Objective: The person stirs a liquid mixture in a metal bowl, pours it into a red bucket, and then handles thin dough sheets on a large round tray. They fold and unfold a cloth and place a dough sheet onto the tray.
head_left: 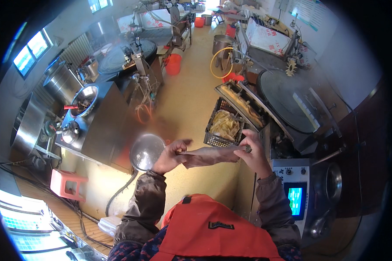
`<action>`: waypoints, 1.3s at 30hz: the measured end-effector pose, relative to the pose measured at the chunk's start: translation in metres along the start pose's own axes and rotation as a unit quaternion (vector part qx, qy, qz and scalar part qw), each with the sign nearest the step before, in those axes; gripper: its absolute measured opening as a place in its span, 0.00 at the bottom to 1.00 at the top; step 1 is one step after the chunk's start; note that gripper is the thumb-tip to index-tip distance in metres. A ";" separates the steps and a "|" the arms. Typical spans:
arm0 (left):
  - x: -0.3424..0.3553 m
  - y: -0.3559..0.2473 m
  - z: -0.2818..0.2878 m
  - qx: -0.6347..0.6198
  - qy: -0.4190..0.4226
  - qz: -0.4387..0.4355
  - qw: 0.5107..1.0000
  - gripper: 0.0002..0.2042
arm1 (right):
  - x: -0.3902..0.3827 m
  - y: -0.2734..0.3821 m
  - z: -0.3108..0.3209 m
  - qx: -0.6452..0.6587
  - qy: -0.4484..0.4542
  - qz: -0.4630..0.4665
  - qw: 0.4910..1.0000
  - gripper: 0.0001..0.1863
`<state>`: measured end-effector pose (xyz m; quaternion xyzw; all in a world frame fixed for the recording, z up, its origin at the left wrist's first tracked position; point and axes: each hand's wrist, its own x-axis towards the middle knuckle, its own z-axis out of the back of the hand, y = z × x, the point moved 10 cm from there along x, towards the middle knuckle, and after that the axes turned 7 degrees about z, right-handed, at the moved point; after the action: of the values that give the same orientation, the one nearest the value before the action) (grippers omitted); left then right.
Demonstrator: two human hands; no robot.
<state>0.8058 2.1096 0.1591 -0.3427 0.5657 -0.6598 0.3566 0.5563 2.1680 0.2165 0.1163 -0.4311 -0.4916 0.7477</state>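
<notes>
A limp, brownish-pink strip that looks like cloth (210, 157) is stretched between my two hands, level above the floor. My left hand (169, 158) pinches one end between thumb and fingers. The other end is gripped by my right hand (253, 153), where a small dark spot shows at the fingers; I cannot make out what it is. Just beyond my right hand stands a black plastic crate (211, 138) with folded yellowish sheets (225, 125) in it. A round metal bowl (144, 150) is close behind my left hand.
To the right are a round griddle machine (287, 102), a slanted metal trough (239, 105) and a control box with a lit screen (295, 200). On the left stand a steel-topped counter (101, 115), a kettle (69, 132), a pink stool (68, 184) and a floor hose (119, 191).
</notes>
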 end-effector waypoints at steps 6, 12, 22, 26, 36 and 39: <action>0.010 0.042 -0.005 -0.291 0.032 0.144 0.945 0.08 | -0.015 -0.048 -0.033 0.286 0.019 -0.239 0.928 0.06; 0.011 0.079 -0.010 -0.409 -0.043 0.218 0.885 0.23 | -0.021 -0.073 -0.046 0.323 -0.058 -0.306 0.894 0.09; 0.000 0.062 -0.025 -0.180 0.015 0.123 0.976 0.44 | -0.024 -0.084 -0.051 0.383 -0.102 -0.361 0.844 0.22; 0.003 0.064 -0.016 -0.025 -0.006 0.086 0.996 0.38 | -0.013 -0.044 -0.049 0.535 -0.036 -0.318 0.782 0.30; -0.005 0.046 -0.004 0.185 -0.088 0.031 0.978 0.27 | -0.014 -0.023 -0.050 0.233 0.211 -0.232 0.921 0.34; -0.005 0.045 -0.007 0.230 -0.089 0.015 0.969 0.23 | -0.017 -0.027 -0.052 0.205 0.237 -0.230 0.921 0.33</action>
<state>0.8064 2.1122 0.1131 -0.3003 0.3698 -0.7338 0.4844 0.5762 2.1565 0.1604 0.4765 -0.2937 -0.5088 0.6540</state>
